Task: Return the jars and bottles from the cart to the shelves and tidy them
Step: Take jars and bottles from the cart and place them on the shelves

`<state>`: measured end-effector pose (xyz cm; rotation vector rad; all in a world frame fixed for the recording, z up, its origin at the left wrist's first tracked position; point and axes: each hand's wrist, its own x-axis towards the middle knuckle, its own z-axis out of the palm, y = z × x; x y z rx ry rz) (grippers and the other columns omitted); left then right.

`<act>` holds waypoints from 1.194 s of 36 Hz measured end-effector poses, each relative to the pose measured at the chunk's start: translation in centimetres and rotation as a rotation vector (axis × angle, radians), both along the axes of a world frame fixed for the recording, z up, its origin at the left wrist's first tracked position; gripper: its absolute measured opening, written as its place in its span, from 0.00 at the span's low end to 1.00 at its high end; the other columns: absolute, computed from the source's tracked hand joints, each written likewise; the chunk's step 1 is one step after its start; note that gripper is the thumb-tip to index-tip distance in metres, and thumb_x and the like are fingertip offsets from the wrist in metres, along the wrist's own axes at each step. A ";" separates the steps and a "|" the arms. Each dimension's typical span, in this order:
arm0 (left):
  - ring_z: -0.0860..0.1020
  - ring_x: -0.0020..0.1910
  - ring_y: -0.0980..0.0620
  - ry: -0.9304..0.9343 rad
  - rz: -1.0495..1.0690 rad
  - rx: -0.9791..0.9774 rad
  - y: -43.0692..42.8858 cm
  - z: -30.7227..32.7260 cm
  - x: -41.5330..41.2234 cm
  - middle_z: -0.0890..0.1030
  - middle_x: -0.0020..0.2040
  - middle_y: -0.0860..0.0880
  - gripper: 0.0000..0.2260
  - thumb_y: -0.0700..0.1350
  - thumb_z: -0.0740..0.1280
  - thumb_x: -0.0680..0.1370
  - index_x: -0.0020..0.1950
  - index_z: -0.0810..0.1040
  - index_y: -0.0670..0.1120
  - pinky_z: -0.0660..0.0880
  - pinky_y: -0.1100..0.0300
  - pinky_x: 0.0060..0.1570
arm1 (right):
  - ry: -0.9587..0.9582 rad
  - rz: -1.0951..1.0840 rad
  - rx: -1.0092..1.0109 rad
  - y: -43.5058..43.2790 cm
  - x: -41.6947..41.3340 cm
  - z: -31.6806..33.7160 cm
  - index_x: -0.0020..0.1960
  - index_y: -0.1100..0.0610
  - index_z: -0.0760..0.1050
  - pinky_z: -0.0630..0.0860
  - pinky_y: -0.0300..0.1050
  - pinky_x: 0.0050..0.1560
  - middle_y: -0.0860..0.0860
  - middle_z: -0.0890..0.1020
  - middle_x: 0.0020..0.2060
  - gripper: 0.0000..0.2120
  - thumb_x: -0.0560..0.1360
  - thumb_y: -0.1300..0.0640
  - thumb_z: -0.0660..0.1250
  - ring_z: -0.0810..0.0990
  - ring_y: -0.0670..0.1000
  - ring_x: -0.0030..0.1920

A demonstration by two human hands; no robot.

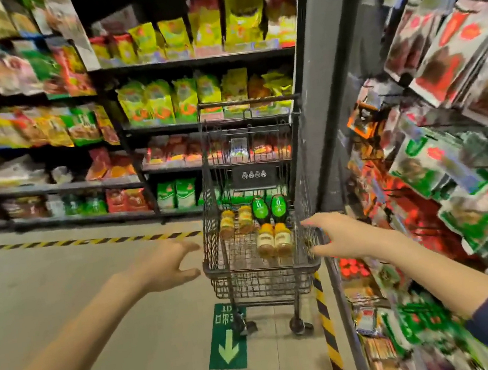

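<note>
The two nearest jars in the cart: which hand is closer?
Right. The right hand reaches the cart rim just beside the jars; the left hand hovers outside the cart's far side.

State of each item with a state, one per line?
cart: upright in the aisle, loaded
jars: four, lying in the cart
green bottles: two, lying in the cart
left hand: open, empty, short of the cart
right hand: open, empty, at the cart's rim
</note>
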<state>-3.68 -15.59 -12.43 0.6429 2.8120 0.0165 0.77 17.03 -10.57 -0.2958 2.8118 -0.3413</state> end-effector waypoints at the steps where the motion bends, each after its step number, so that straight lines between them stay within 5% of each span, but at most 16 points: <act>1: 0.67 0.69 0.53 0.004 -0.003 0.004 0.0 -0.3 -1.0 0.69 0.71 0.51 0.26 0.56 0.65 0.75 0.71 0.66 0.48 0.65 0.59 0.67 | -0.002 0.011 0.000 -0.1 -1.0 -0.3 0.75 0.53 0.58 0.64 0.46 0.69 0.51 0.64 0.73 0.31 0.75 0.48 0.65 0.64 0.50 0.72; 16: 0.70 0.68 0.52 -0.152 -0.153 0.065 3.1 -4.7 -18.3 0.72 0.69 0.49 0.25 0.52 0.65 0.76 0.71 0.67 0.45 0.66 0.61 0.64 | -0.094 -0.119 -0.051 0.0 -14.4 -5.8 0.74 0.55 0.59 0.64 0.47 0.69 0.53 0.67 0.71 0.31 0.75 0.51 0.65 0.64 0.52 0.71; 31: 0.76 0.59 0.45 -0.475 -0.078 0.106 7.9 -16.8 -30.8 0.78 0.61 0.42 0.23 0.54 0.65 0.75 0.64 0.72 0.40 0.74 0.55 0.58 | -0.308 -0.331 -0.185 1.4 -23.8 -14.2 0.68 0.62 0.67 0.68 0.49 0.64 0.60 0.74 0.65 0.24 0.74 0.56 0.65 0.71 0.57 0.66; 33: 0.77 0.56 0.44 -0.532 -0.027 0.119 8.7 -19.0 -32.2 0.79 0.58 0.41 0.22 0.54 0.66 0.75 0.60 0.74 0.39 0.75 0.53 0.55 | -0.257 -0.419 -0.242 1.8 -25.5 -16.0 0.66 0.61 0.70 0.73 0.41 0.56 0.58 0.77 0.61 0.20 0.77 0.54 0.62 0.75 0.54 0.63; 35: 0.78 0.55 0.44 -0.581 0.022 0.135 9.7 -21.3 -33.2 0.80 0.57 0.41 0.25 0.57 0.67 0.73 0.59 0.75 0.38 0.75 0.54 0.53 | -0.283 -0.530 -0.351 2.2 -27.2 -18.8 0.59 0.60 0.76 0.71 0.30 0.38 0.56 0.82 0.50 0.18 0.78 0.49 0.59 0.81 0.51 0.55; 37: 0.77 0.57 0.44 -0.607 0.038 0.141 10.9 -23.8 -34.1 0.80 0.56 0.42 0.32 0.63 0.65 0.70 0.62 0.74 0.40 0.73 0.54 0.53 | -0.390 -0.532 -0.352 2.8 -28.9 -22.1 0.62 0.63 0.73 0.74 0.42 0.51 0.59 0.79 0.55 0.29 0.71 0.43 0.69 0.77 0.58 0.59; 39: 0.75 0.60 0.43 -0.603 0.059 0.133 12.0 -26.6 -34.8 0.78 0.60 0.43 0.30 0.61 0.65 0.72 0.66 0.71 0.42 0.72 0.55 0.54 | -0.439 -0.441 -0.314 2.9 -30.1 -24.3 0.67 0.63 0.68 0.66 0.48 0.65 0.59 0.73 0.64 0.38 0.67 0.39 0.70 0.71 0.59 0.66; 41: 0.74 0.61 0.44 -0.629 0.119 0.129 13.4 -29.2 -35.2 0.75 0.64 0.42 0.29 0.58 0.66 0.74 0.69 0.68 0.42 0.72 0.57 0.56 | -0.427 -0.451 -0.316 3.2 -31.4 -26.3 0.69 0.60 0.66 0.63 0.42 0.63 0.51 0.70 0.65 0.41 0.67 0.33 0.63 0.68 0.52 0.67; 43: 0.74 0.61 0.42 -0.670 0.187 0.136 14.6 -31.7 -35.7 0.75 0.63 0.39 0.29 0.58 0.66 0.74 0.67 0.69 0.39 0.72 0.56 0.56 | -0.433 -0.470 -0.373 3.5 -32.6 -28.5 0.68 0.60 0.67 0.65 0.31 0.51 0.48 0.71 0.60 0.31 0.72 0.42 0.64 0.68 0.48 0.65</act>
